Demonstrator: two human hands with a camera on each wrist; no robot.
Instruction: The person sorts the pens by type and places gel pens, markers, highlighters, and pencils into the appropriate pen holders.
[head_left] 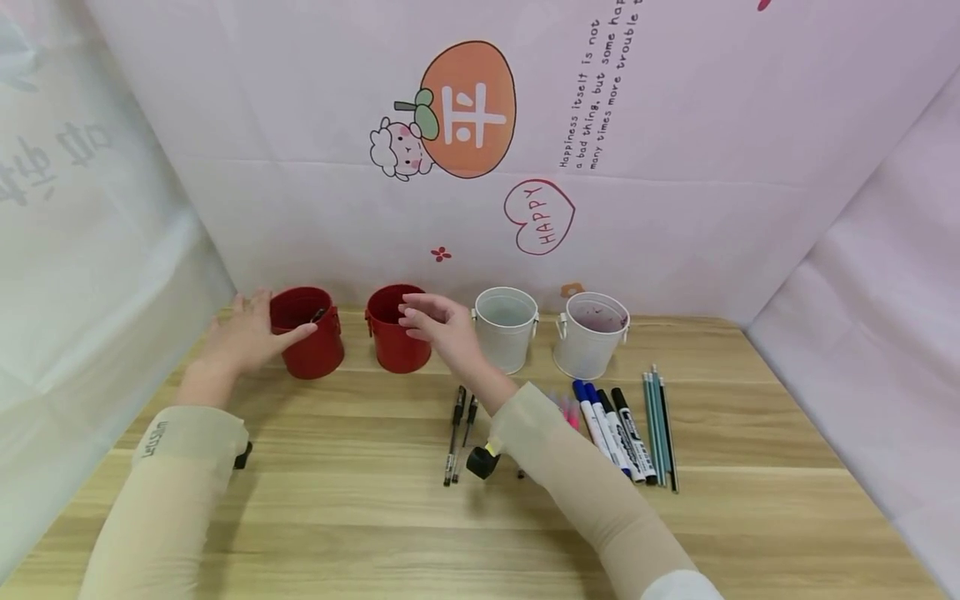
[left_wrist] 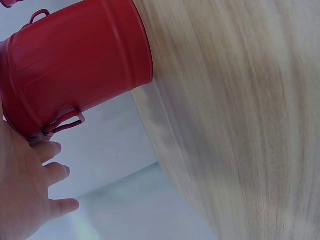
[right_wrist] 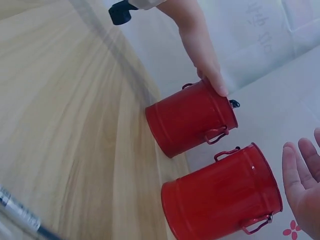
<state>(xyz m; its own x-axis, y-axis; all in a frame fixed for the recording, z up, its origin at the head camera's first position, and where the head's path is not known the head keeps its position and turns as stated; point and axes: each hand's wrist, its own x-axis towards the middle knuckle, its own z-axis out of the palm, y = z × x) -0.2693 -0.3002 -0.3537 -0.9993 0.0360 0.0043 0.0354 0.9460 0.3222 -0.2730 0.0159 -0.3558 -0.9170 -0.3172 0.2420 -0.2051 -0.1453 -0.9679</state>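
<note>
My left hand (head_left: 243,335) rests against the left side of the leftmost red bucket (head_left: 313,354), its thumb lying across the front near the rim. Its fingers (left_wrist: 59,172) spread loosely beside a side handle in the left wrist view. A small dark object (right_wrist: 234,104), too small to identify, pokes above that bucket's rim. At the right rim of the second red bucket (head_left: 402,348) is my right hand (head_left: 444,323), fingers loosely extended, holding nothing. The right wrist view shows this hand (right_wrist: 306,185) just apart from the bucket's mouth.
Two white buckets (head_left: 504,346) stand to the right. Black pens (head_left: 454,437) lie in front, and pink-tipped pens (head_left: 573,414) are partly hidden by the right sleeve. Blue- and black-capped markers (head_left: 617,433) and several pencils (head_left: 660,433) lie further right. A printed cloth (head_left: 675,225) hangs behind.
</note>
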